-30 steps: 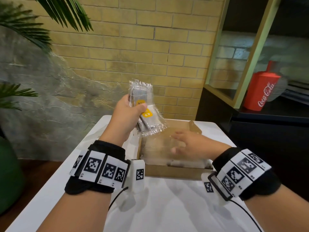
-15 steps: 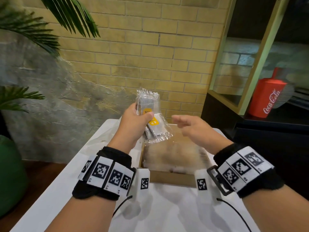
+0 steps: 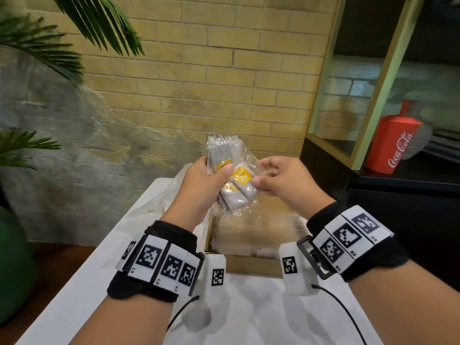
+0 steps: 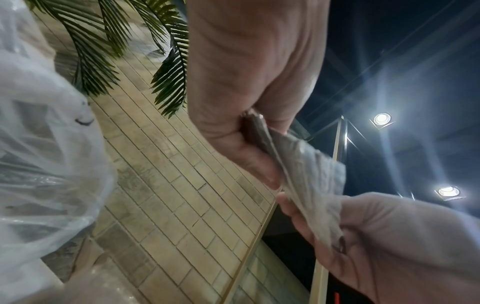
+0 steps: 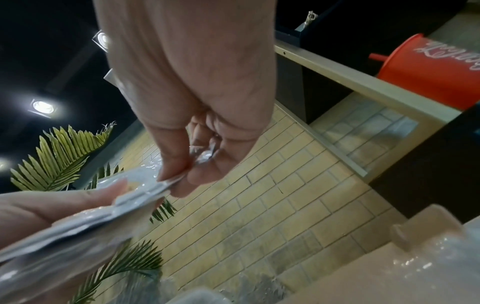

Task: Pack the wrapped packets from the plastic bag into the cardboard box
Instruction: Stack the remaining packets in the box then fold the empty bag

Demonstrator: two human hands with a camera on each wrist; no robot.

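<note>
My left hand [image 3: 211, 175] grips a fanned stack of clear-wrapped grey packets [image 3: 225, 155] with yellow round labels, held above the far end of the cardboard box [image 3: 251, 265]. My right hand [image 3: 263, 174] pinches the edge of the front packet [image 3: 242, 181] between thumb and fingers. In the left wrist view the left hand [image 4: 259, 131] clamps the packets [image 4: 309, 176]; the right hand [image 4: 337, 224] pinches their lower end. In the right wrist view the right hand [image 5: 182, 181] nips the wrapper edge [image 5: 145, 195]. The box holds packets under glossy wrap. The plastic bag [image 3: 159, 195] lies left of the box.
The white table [image 3: 249, 319] carries the box at its middle. A brick wall stands behind. A dark shelf unit with a red Coca-Cola container [image 3: 393, 143] is at the right. Palm fronds [image 3: 37, 46] and a green pot [image 3: 12, 265] sit at the left.
My right hand rose out of the box and came up to the stack, and it now pinches the front packet. The left hand kept holding the packets in the air.
</note>
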